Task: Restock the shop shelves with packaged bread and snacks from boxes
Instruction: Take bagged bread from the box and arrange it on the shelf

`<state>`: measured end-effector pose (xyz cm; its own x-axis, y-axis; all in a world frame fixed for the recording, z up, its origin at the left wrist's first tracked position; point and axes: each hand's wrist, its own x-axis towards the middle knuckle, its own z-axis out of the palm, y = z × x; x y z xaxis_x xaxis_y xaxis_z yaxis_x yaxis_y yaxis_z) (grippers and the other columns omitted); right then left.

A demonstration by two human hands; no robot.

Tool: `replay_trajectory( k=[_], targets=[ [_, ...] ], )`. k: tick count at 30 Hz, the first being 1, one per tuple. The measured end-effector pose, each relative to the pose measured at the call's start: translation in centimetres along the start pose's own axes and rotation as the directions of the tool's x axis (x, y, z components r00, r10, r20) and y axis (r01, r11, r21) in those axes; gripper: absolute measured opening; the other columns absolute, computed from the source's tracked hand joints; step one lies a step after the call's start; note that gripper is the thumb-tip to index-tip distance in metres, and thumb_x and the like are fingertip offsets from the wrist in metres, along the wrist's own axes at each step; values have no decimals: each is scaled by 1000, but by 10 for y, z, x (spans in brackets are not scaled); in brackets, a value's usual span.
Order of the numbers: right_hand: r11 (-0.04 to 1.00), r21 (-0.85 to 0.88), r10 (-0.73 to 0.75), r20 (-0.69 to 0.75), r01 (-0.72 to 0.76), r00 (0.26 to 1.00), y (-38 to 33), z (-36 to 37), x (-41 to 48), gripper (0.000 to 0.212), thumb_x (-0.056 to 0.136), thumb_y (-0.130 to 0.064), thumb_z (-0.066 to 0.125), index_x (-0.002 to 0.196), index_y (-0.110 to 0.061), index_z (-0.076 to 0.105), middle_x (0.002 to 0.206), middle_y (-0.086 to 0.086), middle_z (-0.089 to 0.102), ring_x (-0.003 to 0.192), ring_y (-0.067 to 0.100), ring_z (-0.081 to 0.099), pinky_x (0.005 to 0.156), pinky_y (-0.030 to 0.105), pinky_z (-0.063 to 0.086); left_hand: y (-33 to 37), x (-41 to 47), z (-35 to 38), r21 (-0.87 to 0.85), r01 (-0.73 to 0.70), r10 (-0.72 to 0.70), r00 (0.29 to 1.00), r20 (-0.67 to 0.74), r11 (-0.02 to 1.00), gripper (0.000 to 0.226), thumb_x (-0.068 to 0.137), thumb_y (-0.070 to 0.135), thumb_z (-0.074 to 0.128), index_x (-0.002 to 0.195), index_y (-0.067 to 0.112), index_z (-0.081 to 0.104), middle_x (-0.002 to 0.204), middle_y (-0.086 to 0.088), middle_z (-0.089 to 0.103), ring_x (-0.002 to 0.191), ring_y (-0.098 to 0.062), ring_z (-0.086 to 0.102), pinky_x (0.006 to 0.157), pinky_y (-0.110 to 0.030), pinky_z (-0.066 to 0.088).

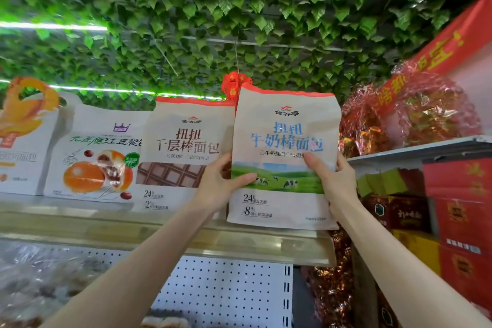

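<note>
A beige milk bread bag with blue lettering, a red top edge and a cow-pasture picture stands upright at the right end of the top shelf. My left hand grips its left edge, thumb across the front. My right hand grips its right edge, thumb on the front. Just left of it stands a matching chocolate bread bag. Further left are a white red-bean bun bag and an orange-printed bread bag.
Red cellophane gift baskets sit on a neighbouring shelf to the right, with stacked red boxes below. A white pegboard back panel lies under the top shelf, with wrapped goods at lower left. Green leaf décor covers the ceiling.
</note>
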<state>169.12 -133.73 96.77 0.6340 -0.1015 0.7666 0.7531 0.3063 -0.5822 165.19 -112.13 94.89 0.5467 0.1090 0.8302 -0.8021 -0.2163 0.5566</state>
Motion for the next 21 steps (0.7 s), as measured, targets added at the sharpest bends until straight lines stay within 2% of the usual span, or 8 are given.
replay_trajectory(
  k=[3, 8, 14, 18, 21],
  targets=[
    [1000, -1, -6, 6, 6, 1000, 4, 0, 1, 26, 80, -12, 75, 101, -25, 66, 102, -2, 73, 89, 15, 72, 78, 30, 60, -2, 2, 1, 17, 2, -3, 1000, 9, 1000, 41, 73, 4, 78, 107, 23, 64, 98, 12, 72, 91, -6, 69, 78, -18, 54],
    [1000, -9, 27, 20, -27, 999, 12, 0, 6, 29, 80, -15, 76, 106, -21, 66, 106, 2, 73, 95, 21, 71, 84, 39, 58, -9, 6, 0, 29, 7, -7, 1000, 8, 1000, 41, 75, -2, 76, 110, 15, 64, 98, 8, 72, 86, -3, 69, 76, -17, 53],
    [999, 18, 49, 26, -49, 998, 22, -1, 1, 30, 80, -14, 75, 108, -22, 64, 106, 2, 73, 90, 17, 72, 72, 28, 60, -16, 1, -3, 76, -13, 12, 1000, 12, 997, 46, 76, -3, 76, 117, 12, 62, 100, 6, 71, 85, -1, 69, 77, -16, 53],
    [997, -8, 81, 41, -81, 996, 23, 0, 1, 30, 82, -18, 74, 108, -26, 62, 109, 1, 71, 95, 18, 71, 78, 32, 60, -15, -1, -2, 116, -28, 30, 999, -18, 993, 47, 75, -1, 77, 117, 15, 62, 95, 10, 71, 79, 2, 68, 72, -13, 52],
    [995, -34, 100, 57, -98, 993, 23, -4, -2, 34, 84, -19, 72, 115, -21, 61, 113, 2, 70, 99, 20, 69, 83, 34, 59, -16, -4, 0, 158, -36, 46, 997, -59, 987, 49, 74, 2, 80, 116, 20, 62, 91, 15, 69, 75, 6, 66, 70, -12, 52]
  ],
)
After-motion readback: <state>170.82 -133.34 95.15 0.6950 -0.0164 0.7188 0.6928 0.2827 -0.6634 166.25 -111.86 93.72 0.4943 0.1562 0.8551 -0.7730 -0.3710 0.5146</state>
